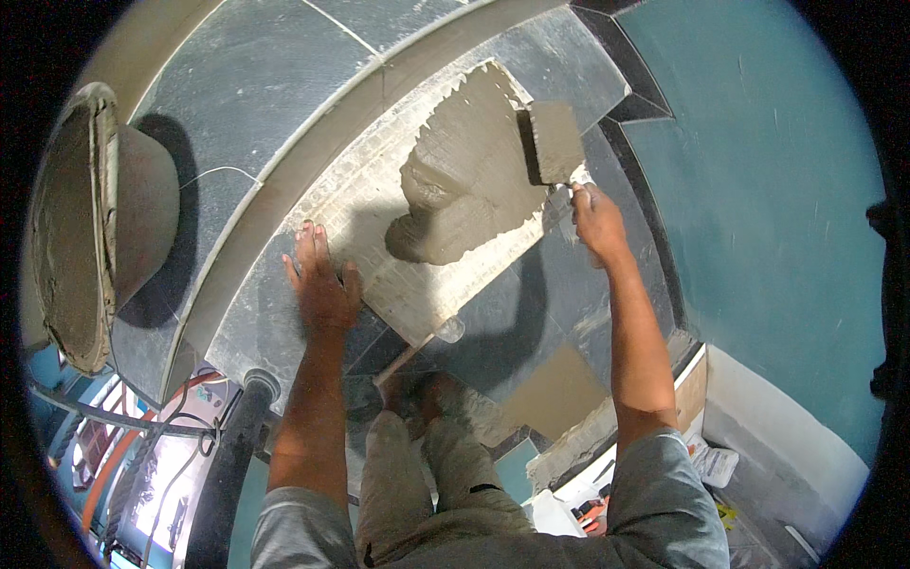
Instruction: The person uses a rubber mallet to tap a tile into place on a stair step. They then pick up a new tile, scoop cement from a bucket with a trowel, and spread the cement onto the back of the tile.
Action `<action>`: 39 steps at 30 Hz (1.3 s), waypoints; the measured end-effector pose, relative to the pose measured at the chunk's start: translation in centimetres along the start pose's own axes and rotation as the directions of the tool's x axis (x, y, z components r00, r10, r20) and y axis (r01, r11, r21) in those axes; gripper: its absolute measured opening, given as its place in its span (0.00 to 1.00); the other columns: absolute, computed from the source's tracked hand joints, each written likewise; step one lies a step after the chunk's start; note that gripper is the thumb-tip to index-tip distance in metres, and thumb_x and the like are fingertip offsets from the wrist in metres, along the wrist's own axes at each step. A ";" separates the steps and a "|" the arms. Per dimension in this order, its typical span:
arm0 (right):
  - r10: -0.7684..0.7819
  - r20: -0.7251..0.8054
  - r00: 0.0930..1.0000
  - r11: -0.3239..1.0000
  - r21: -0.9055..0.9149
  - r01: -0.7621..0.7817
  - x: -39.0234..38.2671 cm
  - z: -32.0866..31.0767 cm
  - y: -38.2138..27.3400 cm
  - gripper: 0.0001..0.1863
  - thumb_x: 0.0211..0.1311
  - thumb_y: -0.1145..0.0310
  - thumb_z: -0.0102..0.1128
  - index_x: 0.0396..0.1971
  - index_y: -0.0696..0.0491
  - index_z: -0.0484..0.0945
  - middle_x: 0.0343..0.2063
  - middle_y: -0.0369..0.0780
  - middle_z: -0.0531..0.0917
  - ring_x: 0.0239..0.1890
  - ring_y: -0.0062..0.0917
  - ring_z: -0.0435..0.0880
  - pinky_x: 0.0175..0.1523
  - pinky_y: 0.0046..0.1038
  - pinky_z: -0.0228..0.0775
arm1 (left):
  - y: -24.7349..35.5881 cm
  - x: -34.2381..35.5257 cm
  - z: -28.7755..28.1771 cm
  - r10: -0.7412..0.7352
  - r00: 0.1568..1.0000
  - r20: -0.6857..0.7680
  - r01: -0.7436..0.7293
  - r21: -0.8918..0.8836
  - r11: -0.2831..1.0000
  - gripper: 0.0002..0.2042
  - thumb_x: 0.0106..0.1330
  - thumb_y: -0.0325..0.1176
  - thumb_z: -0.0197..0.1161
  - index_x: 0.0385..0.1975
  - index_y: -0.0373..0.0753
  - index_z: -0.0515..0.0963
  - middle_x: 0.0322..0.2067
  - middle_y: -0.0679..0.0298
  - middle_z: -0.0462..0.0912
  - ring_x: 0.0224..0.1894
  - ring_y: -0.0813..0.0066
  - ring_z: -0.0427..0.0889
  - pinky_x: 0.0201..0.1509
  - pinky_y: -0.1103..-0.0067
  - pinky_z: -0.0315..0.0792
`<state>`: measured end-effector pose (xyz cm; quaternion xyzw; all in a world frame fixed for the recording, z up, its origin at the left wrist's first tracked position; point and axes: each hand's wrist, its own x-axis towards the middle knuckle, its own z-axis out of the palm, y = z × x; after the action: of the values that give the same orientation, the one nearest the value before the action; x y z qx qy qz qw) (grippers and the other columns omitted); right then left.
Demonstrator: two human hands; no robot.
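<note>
A large pale tile lies back side up on dark floor tiles, with a thick patch of wet grey mortar spread over its right and far part. My right hand is wrapped round the handle of a trowel. Its mortar-coated, roughly rectangular blade is at the tile's right edge, beside the mortar. At the tile's left edge is my left hand, fingers stretched out and apart, holding nothing; whether the fingertips press on the tile I cannot tell. A mallet with a pale head and thin handle lies by the tile's near corner.
At far left stands a mortar-caked tub. A raised curved ledge runs behind the tile. A teal wall rises on the right. Near my left arm is a dark post with cables beside it. A white bottle lies lower right.
</note>
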<state>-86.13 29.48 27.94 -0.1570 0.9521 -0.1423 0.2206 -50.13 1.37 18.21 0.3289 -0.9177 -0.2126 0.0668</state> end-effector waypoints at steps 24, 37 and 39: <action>0.146 -0.079 0.986 0.955 -0.248 -0.162 -2.4 3.2 -2.1 0.23 0.80 0.54 0.46 0.49 0.62 0.78 0.42 0.60 0.87 0.48 0.55 0.88 0.55 0.53 0.77 | 0.2 -0.1 1.0 0.043 0.998 -0.037 -0.038 0.127 0.991 0.37 0.74 0.43 0.55 0.80 0.39 0.53 0.81 0.53 0.52 0.83 0.49 0.47 0.83 0.46 0.37; 0.357 -0.064 0.932 0.932 -0.047 -0.360 -7.8 5.7 4.7 0.26 0.81 0.51 0.43 0.53 0.60 0.77 0.46 0.60 0.87 0.50 0.61 0.85 0.58 0.56 0.75 | 0.4 -0.1 0.6 0.032 0.999 -0.006 -0.031 0.153 0.988 0.37 0.74 0.42 0.57 0.80 0.38 0.53 0.81 0.52 0.52 0.83 0.49 0.47 0.83 0.47 0.37; 0.384 -0.041 0.922 0.922 -0.025 -0.385 -7.8 5.5 6.2 0.25 0.80 0.50 0.46 0.54 0.59 0.77 0.44 0.59 0.87 0.48 0.60 0.86 0.55 0.56 0.76 | 0.3 0.0 0.7 0.030 0.999 -0.013 -0.028 0.161 0.987 0.37 0.73 0.42 0.57 0.80 0.38 0.53 0.81 0.52 0.52 0.84 0.50 0.46 0.83 0.47 0.38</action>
<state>-78.42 36.82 24.02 0.0318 0.9703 -0.0836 0.2248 -50.53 1.84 17.73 0.3215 -0.9360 -0.1342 0.0502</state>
